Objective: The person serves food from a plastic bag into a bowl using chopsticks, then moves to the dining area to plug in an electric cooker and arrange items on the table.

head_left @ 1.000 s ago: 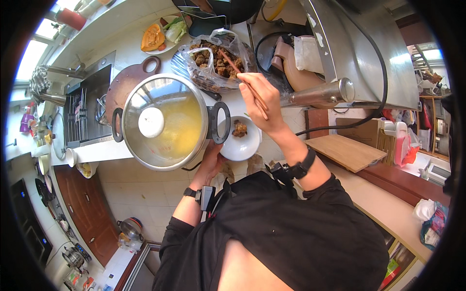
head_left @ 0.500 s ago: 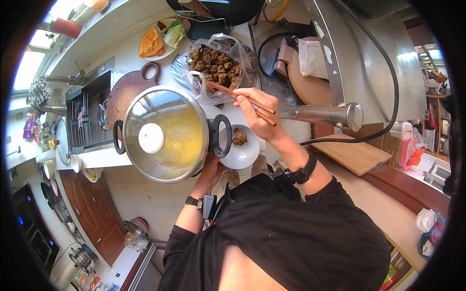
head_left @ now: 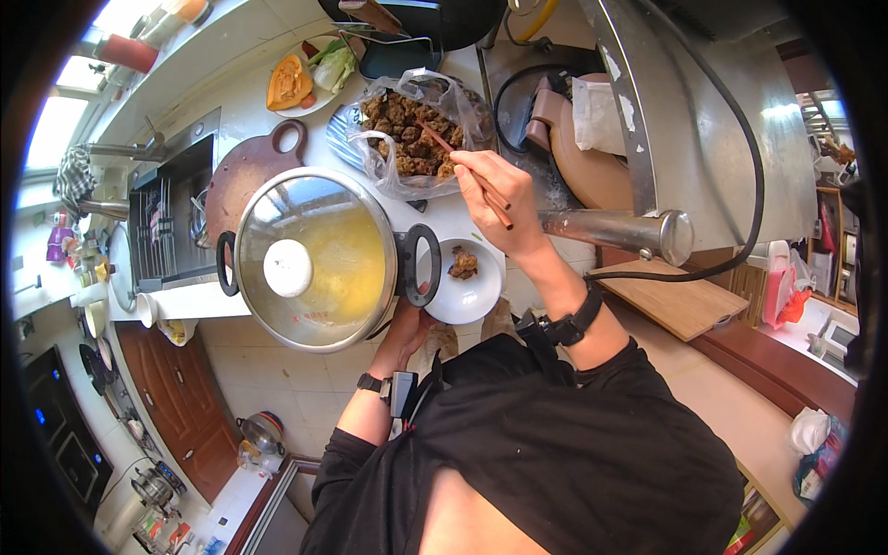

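Between the fingers of my right hand point(head_left: 507, 202) is a pair of brown chopsticks point(head_left: 492, 192), closed in a grip. Their tips reach among browned, fried-looking chunks point(head_left: 407, 153) in an open clear plastic bag point(head_left: 421, 190). At its left side my left hand point(head_left: 403, 333) grips a white bowl point(head_left: 472, 303); the pot handle and bowl hide most of its fingers. One browned chunk point(head_left: 463, 265) lies in the bowl. Left of the bowl is a large pot with a glass lid point(head_left: 347, 231), a white knob point(head_left: 289, 265) and black side handles; yellowish contents show through.
A round brown board point(head_left: 242, 171) lies behind the pot, beside the sink point(head_left: 171, 217). Farther back, a plate holds cut pumpkin point(head_left: 289, 83) and leafy greens point(head_left: 333, 69). At right are a metal cylinder point(head_left: 615, 229), a black cable point(head_left: 758, 176) and a wooden board point(head_left: 675, 291).
My right hand has moved slightly right, and the chopstick tips have gone up and right, deeper among the chunks. The bowl has shifted slightly right.
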`<state>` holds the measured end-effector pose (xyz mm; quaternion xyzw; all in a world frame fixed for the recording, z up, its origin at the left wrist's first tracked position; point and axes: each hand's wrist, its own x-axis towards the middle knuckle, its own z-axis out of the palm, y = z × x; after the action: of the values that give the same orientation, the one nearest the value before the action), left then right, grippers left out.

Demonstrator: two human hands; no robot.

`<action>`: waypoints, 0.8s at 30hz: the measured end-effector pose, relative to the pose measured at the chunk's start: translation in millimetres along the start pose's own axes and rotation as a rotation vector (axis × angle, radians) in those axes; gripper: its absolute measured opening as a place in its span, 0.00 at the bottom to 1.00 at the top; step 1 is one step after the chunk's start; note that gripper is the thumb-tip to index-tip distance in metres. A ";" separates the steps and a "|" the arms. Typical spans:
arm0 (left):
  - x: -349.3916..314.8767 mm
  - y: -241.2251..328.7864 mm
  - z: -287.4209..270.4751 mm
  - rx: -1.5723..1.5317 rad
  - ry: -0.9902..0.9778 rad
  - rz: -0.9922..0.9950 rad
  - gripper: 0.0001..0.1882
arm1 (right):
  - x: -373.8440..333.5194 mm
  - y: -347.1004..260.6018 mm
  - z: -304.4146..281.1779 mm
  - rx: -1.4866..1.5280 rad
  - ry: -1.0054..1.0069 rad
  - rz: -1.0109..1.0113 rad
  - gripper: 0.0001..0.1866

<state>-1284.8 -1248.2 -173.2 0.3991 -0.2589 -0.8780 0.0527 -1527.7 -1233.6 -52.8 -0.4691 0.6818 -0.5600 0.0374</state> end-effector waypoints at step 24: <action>-96.5 -28.2 -114.4 -0.092 -0.038 0.049 0.35 | 69.6 -24.7 40.4 -0.379 0.130 -0.081 0.36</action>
<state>-1133.1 -1242.3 -184.9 0.3731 -0.2289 -0.8949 0.0875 -1528.5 -1308.8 -15.0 -0.4575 0.7565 -0.4520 -0.1182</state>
